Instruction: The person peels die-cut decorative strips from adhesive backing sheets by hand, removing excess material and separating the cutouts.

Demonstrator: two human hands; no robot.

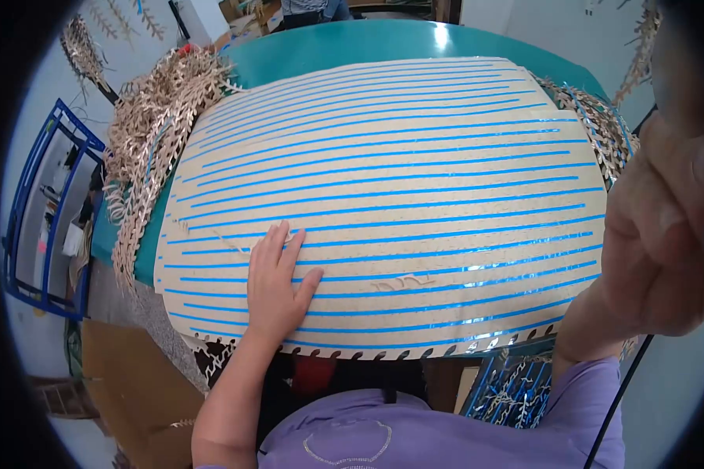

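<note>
A large tan sheet [383, 187] with long blue stripes and rows of fine cut marks covers most of the table. My left hand [278, 285] lies flat on its lower left part, palm down with fingers apart. Close beneath those fingertips sits a thin pale strip [231, 241]. Small curled offcuts [403, 282] rest on the sheet to the right of that hand. Raised close to the camera at the right edge, my right hand [665, 227] has its fingers curled together; whatever they may hold is hidden. Scalloped notches run along the sheet's near edge.
The sheet lies on a green rounded table [368, 41]. Tangled tan zigzag strips [160, 117] hang over its left side, and more strips [594, 117] over the right. A blue metal frame [27, 211] stands at left, above a brown cardboard piece [137, 383]. Another person [313, 12] is at the back.
</note>
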